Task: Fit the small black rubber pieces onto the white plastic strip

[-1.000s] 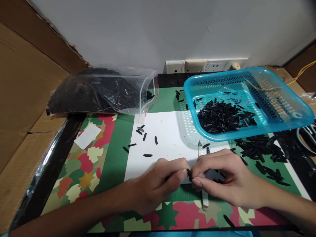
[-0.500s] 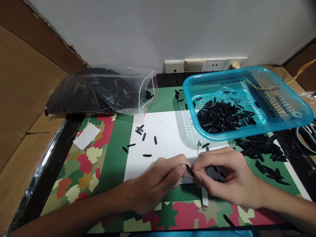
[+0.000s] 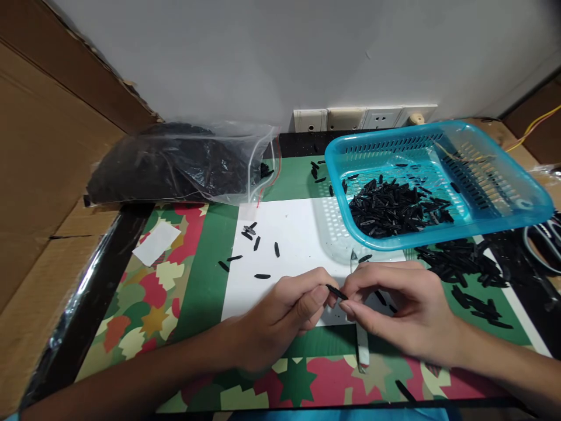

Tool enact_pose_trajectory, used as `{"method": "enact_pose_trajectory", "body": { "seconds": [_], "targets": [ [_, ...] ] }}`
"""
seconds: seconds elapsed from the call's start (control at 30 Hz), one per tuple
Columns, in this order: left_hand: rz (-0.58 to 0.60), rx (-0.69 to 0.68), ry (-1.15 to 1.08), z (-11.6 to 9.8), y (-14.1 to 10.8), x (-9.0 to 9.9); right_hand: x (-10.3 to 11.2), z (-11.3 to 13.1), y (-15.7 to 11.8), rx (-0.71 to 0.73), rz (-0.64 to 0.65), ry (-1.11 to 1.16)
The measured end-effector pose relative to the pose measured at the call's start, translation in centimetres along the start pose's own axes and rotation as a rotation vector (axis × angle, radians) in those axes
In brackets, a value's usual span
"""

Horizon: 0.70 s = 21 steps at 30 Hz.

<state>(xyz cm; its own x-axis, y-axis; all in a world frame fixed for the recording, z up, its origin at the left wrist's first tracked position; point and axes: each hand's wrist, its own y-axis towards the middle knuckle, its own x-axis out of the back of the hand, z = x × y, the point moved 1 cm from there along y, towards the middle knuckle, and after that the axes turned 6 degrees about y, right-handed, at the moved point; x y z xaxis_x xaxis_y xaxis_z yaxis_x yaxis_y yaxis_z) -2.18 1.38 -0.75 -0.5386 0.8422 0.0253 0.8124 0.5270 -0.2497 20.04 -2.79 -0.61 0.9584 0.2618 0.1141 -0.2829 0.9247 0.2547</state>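
Note:
Between my two hands is one thin black piece (image 3: pixel 336 292), held at both ends by fingertips. My left hand (image 3: pixel 287 318) is closed, its thumb and forefinger pinching the left end. The right end is pinched by my right hand (image 3: pixel 401 310), its fingers curled. Under my right hand lies a white-handled tool (image 3: pixel 362 348), its middle hidden. Several similar black pieces (image 3: pixel 262 276) are scattered on the white sheet (image 3: pixel 302 228). A blue plastic basket (image 3: pixel 438 237) holds a heap of black pieces (image 3: pixel 394 207).
A clear zip bag (image 3: pixel 175 164) full of black material lies at the back left. Loose black pieces (image 3: pixel 464 263) are piled right of the basket, near scissors (image 3: pixel 543 245). A white paper scrap (image 3: pixel 156 242) lies at left. Wall sockets (image 3: pixel 346 119) are behind.
The black piece between my fingertips has tilted flatter and risen slightly. My left hand has shifted a little upward, and my right-hand fingers have moved slightly.

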Motion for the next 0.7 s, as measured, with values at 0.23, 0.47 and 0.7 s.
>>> {"method": "enact_pose_trajectory", "body": {
  "seconds": [0.23,0.47,0.7],
  "targets": [
    [0.006,0.029,0.01,-0.17,-0.21,0.0,-0.03,-0.07,0.02,0.016,0.01,-0.011],
    [0.037,-0.022,0.063,-0.86,0.18,0.35,0.05,-0.13,-0.12,0.01,0.033,-0.024],
    [0.05,-0.021,0.084,-0.81,0.07,0.2,0.02,-0.19,-0.15,0.026,0.038,-0.051]
  ]
}}
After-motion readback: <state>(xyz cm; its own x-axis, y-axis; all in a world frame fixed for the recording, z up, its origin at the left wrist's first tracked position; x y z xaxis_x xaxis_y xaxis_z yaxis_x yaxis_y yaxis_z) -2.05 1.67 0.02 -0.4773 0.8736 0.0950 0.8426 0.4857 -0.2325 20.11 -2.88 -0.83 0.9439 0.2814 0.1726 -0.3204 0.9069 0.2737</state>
